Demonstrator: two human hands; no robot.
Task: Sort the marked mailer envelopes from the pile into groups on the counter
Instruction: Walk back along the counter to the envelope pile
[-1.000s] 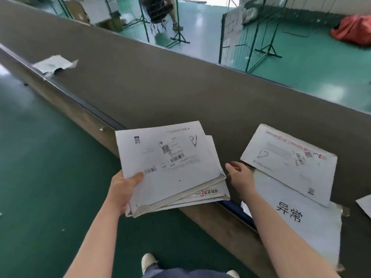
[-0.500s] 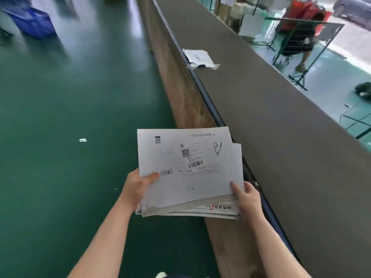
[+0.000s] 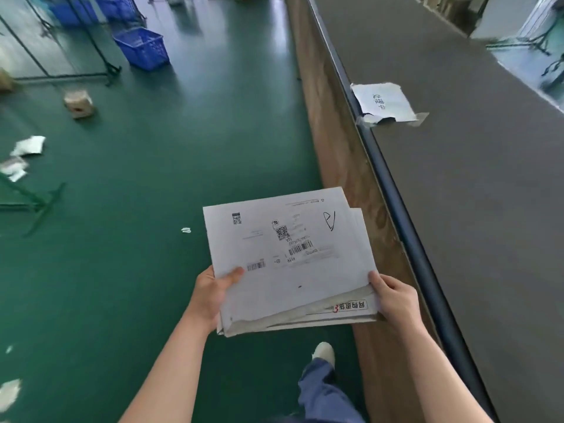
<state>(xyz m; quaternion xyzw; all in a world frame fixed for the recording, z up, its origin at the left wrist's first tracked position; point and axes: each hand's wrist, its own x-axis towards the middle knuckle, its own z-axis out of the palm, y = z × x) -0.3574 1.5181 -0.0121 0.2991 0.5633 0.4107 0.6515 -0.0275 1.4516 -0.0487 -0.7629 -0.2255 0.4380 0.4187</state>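
A stack of white mailer envelopes (image 3: 293,264) is held flat in front of me, above the green floor beside the counter. The top envelope carries barcodes, a QR code and a handwritten black mark near its far right corner. My left hand (image 3: 213,293) grips the stack's near left corner, thumb on top. My right hand (image 3: 393,297) holds the near right corner, thumb on the top envelope. The long grey counter (image 3: 476,184) runs along my right. A white paper label with handwriting (image 3: 383,102) is taped to the counter's near edge further ahead.
A dark rail and wooden side panel (image 3: 345,154) border the counter. Blue plastic baskets (image 3: 142,47) stand far left on the green floor. A small cardboard box (image 3: 78,103), paper scraps (image 3: 26,146) and green metal rack feet (image 3: 39,203) lie on the floor at left.
My view has swung left along the counter; the two envelopes lying on the counter are out of view. My right hand came back from the counter and took hold of the stack's right corner.
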